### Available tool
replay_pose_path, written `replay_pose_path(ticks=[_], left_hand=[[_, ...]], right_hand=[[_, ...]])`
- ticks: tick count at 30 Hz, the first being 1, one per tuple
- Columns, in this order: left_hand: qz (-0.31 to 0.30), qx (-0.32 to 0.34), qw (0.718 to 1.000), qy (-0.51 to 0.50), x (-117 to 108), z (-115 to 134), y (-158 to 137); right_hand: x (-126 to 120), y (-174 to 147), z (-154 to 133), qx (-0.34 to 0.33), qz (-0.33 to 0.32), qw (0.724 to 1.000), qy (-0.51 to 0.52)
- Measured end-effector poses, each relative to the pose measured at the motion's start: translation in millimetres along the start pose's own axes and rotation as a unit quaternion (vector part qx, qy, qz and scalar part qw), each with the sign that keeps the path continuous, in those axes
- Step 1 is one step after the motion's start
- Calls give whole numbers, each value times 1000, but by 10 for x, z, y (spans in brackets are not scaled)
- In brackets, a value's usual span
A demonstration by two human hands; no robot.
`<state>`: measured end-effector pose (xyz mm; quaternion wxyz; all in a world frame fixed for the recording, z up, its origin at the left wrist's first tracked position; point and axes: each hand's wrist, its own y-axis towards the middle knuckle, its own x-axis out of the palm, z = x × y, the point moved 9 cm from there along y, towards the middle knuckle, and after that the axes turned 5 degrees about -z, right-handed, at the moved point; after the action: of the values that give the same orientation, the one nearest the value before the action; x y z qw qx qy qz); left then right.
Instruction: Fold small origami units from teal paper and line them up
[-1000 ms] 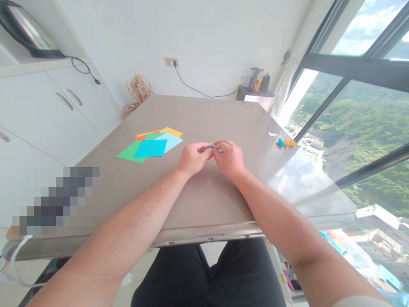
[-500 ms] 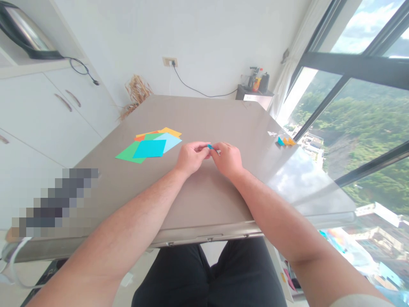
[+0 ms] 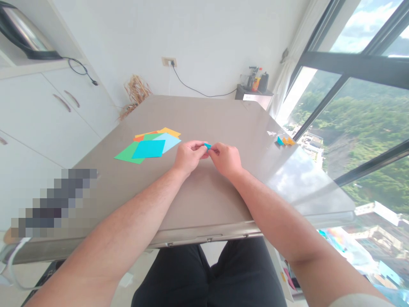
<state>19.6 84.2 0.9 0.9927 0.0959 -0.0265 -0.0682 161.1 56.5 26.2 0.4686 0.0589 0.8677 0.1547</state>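
A small piece of folded blue paper [image 3: 207,146] is pinched between my two hands, above the middle of the table. My left hand [image 3: 188,155] grips its left side between thumb and fingers. From the right, my right hand [image 3: 226,158] closes on the other side. Most of the paper is covered by my fingers, so its full shape cannot be made out. To the left of my hands lies a fanned stack of coloured paper sheets, with a blue sheet [image 3: 148,149] on top and a green sheet [image 3: 128,153] under it.
Small folded paper figures, a blue one [image 3: 280,141] and orange ones [image 3: 289,141], stand at the right edge of the grey table [image 3: 204,115] by the window. A blurred dark object [image 3: 60,200] lies at the left. Behind the table, a low cabinet [image 3: 258,99] holds bottles.
Both hands have shifted slightly left with the blue paper. A little more of the paper shows between the fingers now. The sheets and figures have stayed in place.
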Motion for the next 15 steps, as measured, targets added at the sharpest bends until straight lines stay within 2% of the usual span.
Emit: replay_pose_path(ticks=[11,15], left_hand=[[-4,-6,1000,21,5,-26,8],[18,-14,1000,-10,-93,-60,63]], right_hand=[[15,9,36,13,-10,1000,25],[-22,-12,-1,-31,22,999,24]])
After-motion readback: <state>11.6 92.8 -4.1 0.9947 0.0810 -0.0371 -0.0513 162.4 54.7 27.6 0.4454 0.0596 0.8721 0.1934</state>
